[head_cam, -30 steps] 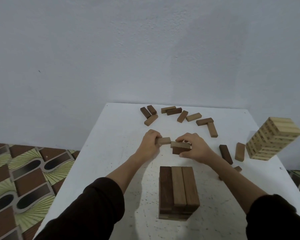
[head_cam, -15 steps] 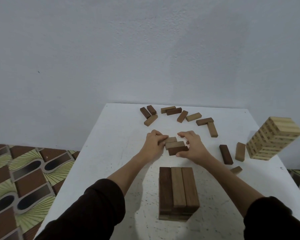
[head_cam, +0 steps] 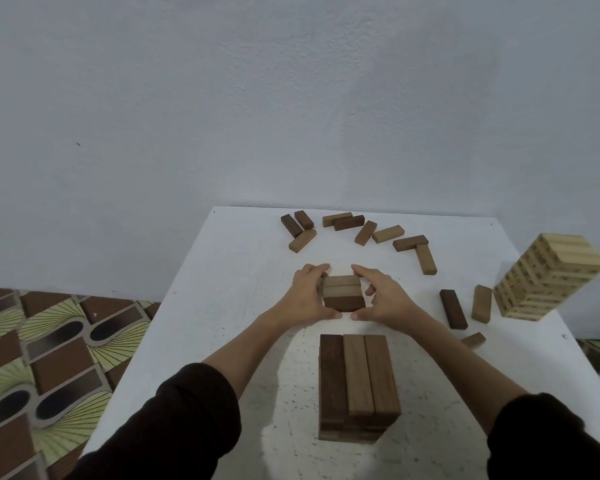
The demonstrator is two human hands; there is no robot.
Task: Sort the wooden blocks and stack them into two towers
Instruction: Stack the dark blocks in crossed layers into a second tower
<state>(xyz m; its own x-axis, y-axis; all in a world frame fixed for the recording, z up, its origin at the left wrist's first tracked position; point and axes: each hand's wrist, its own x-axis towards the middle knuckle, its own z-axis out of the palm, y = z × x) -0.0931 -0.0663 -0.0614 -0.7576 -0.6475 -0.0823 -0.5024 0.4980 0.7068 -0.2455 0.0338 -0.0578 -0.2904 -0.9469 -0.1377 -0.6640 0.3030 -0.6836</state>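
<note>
Three brown blocks (head_cam: 342,292) lie side by side as one row in the middle of the white table (head_cam: 229,306). My left hand (head_cam: 303,296) grips the row's left end and my right hand (head_cam: 383,296) grips its right end, squeezing the blocks together. Just in front of them, nearer to me, stands the brown tower (head_cam: 357,386), its top layer made of three blocks running away from me. A tall tower of pale blocks (head_cam: 548,278) stands at the table's right edge.
Several loose brown blocks (head_cam: 357,230) lie scattered along the far side of the table. Three more brown blocks (head_cam: 465,310) lie to the right, beside the pale tower. A patterned floor (head_cam: 42,362) shows past the table's left edge.
My hands have brought separate blocks together into one neat row of three. The row has shifted a little toward me, and both hands now clasp its ends.
</note>
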